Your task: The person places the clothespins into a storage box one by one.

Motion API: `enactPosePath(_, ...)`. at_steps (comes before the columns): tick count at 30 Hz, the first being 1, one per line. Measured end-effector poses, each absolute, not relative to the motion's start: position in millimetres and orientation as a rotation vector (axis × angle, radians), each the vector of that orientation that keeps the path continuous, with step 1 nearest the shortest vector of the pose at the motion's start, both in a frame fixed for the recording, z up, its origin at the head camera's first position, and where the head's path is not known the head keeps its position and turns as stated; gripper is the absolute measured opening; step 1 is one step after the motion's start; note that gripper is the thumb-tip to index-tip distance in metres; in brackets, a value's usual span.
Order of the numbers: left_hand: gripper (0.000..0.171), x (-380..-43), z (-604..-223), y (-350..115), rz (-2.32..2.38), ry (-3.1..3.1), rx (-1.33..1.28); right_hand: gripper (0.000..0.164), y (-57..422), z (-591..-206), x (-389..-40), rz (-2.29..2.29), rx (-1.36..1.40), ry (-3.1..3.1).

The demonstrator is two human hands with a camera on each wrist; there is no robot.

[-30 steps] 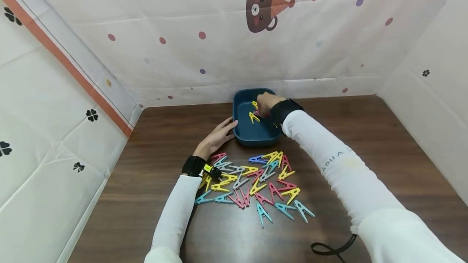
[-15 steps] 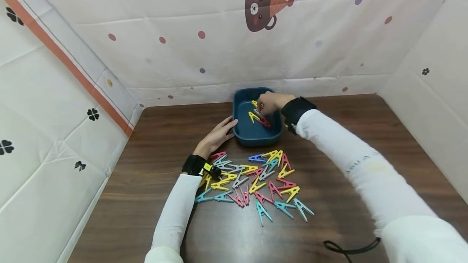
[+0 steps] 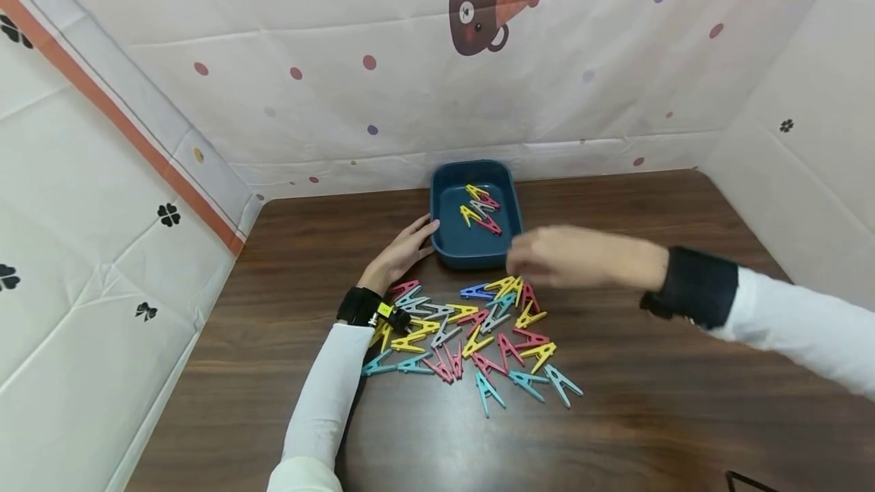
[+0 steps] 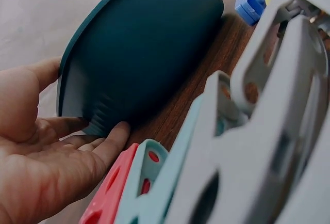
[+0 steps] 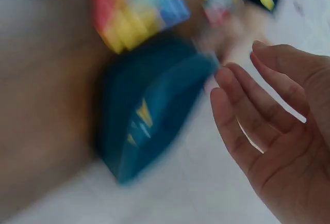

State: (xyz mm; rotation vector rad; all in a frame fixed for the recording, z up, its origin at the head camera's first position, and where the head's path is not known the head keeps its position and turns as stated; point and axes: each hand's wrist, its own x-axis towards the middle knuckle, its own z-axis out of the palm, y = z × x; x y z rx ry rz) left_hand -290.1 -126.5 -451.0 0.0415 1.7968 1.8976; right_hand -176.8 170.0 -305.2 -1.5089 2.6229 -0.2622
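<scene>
Several clothespins (image 3: 482, 205), yellow, pink and grey, lie in a dark blue plastic bin (image 3: 472, 246) at the back of the table. My left hand (image 3: 405, 250) rests against the bin's left side; in the left wrist view its fingers are extended, touching the wall, with the thumb at the rim. My right hand (image 3: 570, 255) is in the air at the bin's front right corner. The right wrist view shows its fingers loosely bent, holding nothing. In front of the bin spreads a loose pile of clothespins (image 3: 476, 345) in yellow, pink, light blue, grey and dark blue.
The brown wooden table (image 3: 273, 401) backs onto a white printed cloth (image 3: 328, 97), with more cloth at both sides. A black cable (image 3: 745, 481) shows at the front right. Some pile clothespins lie right beside my left wrist.
My right hand has come out of the bin toward the front right. A pink and a grey clothespin, earlier partly hidden by it, now lie in plain view. The left hand has stayed put.
</scene>
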Motion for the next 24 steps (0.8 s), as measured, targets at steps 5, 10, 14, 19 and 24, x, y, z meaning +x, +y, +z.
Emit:
enactPosePath(5, 0.071, -292, -450, -122, 1.896, 1.802, 0.061, 0.025, 190, -361, -138, -0.182, -1.475, 2.554)
enactPosePath(10, 0.070, -294, -448, -115, 1.899, 1.800, 0.072, 0.017, 203, -390, -125, -0.300, -1.359, 2.481)
enactPosePath(14, 0.070, -292, -448, -113, 1.905, 1.792, 0.069, 0.018, 204, -391, -122, -0.278, -1.364, 2.511)
enactPosePath(19, 0.068, -288, -448, -113, 1.911, 1.792, 0.038, 0.017, 203, -390, -119, -0.117, -1.570, 2.531)
enactPosePath(24, 0.065, -288, -448, -114, 1.911, 1.786, 0.038, 0.008, 203, -389, -119, -0.051, -1.800, 2.534)
